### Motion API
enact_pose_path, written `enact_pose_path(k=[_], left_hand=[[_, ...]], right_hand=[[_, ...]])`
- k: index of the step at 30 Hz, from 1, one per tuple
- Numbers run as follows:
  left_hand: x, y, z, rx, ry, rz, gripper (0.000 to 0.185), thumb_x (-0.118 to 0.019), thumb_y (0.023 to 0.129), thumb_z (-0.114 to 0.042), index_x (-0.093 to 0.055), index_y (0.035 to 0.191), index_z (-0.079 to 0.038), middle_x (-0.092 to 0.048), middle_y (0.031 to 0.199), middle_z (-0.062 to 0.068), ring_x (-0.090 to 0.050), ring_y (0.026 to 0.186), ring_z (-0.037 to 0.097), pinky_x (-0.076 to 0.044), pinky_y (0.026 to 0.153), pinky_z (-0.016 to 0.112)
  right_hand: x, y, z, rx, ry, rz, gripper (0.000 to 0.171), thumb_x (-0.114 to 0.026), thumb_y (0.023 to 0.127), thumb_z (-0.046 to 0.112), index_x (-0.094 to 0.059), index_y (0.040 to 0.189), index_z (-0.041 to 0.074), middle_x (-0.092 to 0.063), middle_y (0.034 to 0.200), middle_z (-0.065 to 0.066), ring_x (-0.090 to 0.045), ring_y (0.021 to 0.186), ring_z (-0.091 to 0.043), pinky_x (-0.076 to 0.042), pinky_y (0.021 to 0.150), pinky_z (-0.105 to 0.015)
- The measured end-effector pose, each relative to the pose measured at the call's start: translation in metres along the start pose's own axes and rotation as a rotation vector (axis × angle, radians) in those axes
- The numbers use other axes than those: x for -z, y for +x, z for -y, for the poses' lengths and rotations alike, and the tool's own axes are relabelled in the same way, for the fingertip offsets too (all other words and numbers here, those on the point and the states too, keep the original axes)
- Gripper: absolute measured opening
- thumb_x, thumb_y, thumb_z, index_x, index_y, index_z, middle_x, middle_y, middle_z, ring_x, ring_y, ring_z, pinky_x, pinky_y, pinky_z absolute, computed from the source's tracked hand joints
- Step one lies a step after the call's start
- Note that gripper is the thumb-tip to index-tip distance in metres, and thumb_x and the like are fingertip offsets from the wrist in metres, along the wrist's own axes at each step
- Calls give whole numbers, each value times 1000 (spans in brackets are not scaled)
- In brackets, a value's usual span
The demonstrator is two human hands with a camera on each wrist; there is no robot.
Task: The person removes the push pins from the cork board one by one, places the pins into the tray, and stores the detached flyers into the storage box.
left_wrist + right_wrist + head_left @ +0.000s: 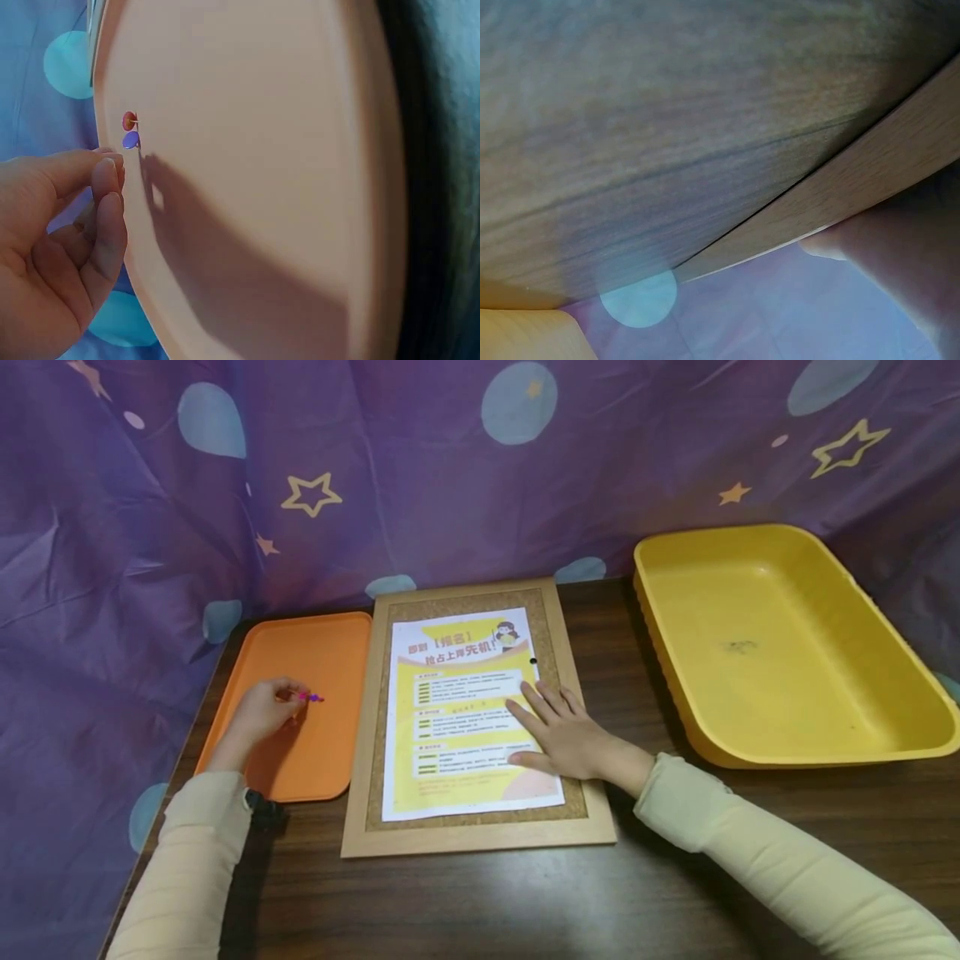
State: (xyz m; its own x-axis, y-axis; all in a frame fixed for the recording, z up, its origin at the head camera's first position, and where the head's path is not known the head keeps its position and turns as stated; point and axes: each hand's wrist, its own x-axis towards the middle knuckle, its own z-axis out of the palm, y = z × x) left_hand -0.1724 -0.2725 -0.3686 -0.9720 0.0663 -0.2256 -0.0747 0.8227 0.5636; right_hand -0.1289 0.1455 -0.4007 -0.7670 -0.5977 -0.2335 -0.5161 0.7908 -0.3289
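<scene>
Left wrist shows two pushpins [130, 140] just beyond the left hand [60, 240].

The poster [472, 717] bears print [468, 686] (several rows) too small to read.

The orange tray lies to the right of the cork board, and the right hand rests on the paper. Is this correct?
No: the orange tray lies left of the cork board, as the head view shows. The right hand does rest on the paper.

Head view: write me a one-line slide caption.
Left hand at small pins over an orange tray, right hand spread on a printed sheet atop a corkboard.
</scene>
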Motion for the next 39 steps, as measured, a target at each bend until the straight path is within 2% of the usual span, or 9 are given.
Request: enact_pose_path(k=[8, 19, 39], left_hand=[[-2, 1, 2, 24, 19, 29, 28, -49, 97, -6, -56, 120, 8, -62, 97, 25, -55, 62, 14, -46, 58, 26], [-5, 5, 4, 37, -12, 49, 24, -50, 96, -3, -56, 115, 11, -62, 84, 18, -55, 62, 12, -47, 58, 24], [-4, 7, 6, 37, -16, 66, 25, -50, 97, -5, -56, 116, 10, -62, 82, 15, -53, 63, 12, -46, 58, 24]], right_hand=[[-1, 0, 0, 6, -4, -6, 77, -44, 97, 52, -11, 155, 13, 7, 160, -18, 6, 148, -40, 2, 117, -60], [0, 0, 1, -1, 1, -1, 77, -43, 97, 53, -11, 155, 13, 7, 160, -18, 6, 148, -39, 2, 117, -60], [1, -1, 1, -6, 2, 8, 78, -42, 96, 54, -10, 155, 14, 7, 160, -17, 7, 148, -39, 3, 117, -60]])
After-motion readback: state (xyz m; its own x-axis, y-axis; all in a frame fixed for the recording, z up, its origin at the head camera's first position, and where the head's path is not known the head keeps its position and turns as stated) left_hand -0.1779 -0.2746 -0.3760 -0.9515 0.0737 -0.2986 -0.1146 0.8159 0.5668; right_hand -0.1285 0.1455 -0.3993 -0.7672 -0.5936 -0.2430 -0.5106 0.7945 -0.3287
